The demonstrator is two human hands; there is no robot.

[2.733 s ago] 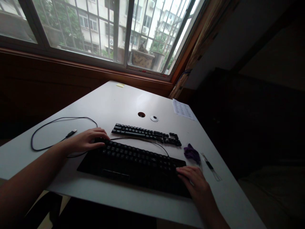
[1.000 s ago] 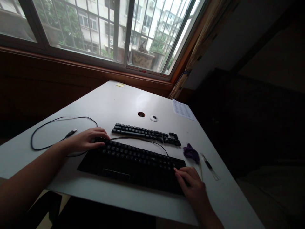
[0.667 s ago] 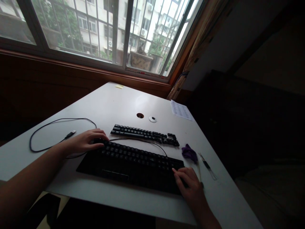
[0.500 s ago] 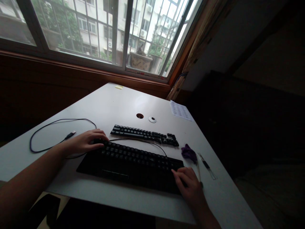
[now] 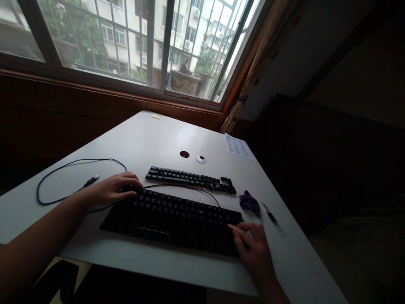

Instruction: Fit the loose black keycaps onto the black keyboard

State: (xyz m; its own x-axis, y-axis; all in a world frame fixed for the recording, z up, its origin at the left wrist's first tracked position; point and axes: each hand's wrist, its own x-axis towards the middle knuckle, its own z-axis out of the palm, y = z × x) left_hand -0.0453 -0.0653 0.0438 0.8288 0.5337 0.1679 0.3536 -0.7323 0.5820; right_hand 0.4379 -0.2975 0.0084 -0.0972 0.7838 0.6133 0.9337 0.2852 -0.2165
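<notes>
Left of centre, the left hand (image 5: 117,188) grips the black keyboard (image 5: 174,221), probably steadying it; lower right, the right hand (image 5: 255,245) overlaps it, grip unclear.

On the counter (image 5: 148,145): the keyboard (image 5: 172,219), near the front edge. At the keyboard's back left corner, the left hand (image 5: 115,188); at its right end, the right hand (image 5: 251,242). Just behind the keyboard, a row of separate keys (image 5: 177,176). To its left, a looped cord (image 5: 95,159) with the plug (image 5: 91,180) inside the loop. Behind its right end, a cloth (image 5: 249,203); farther right, a wire tool (image 5: 272,217). Well behind it, a hole (image 5: 184,154) with a cover (image 5: 201,159) just right; farther back, paper (image 5: 238,146) on the right, a note (image 5: 156,116) on the left.
</notes>
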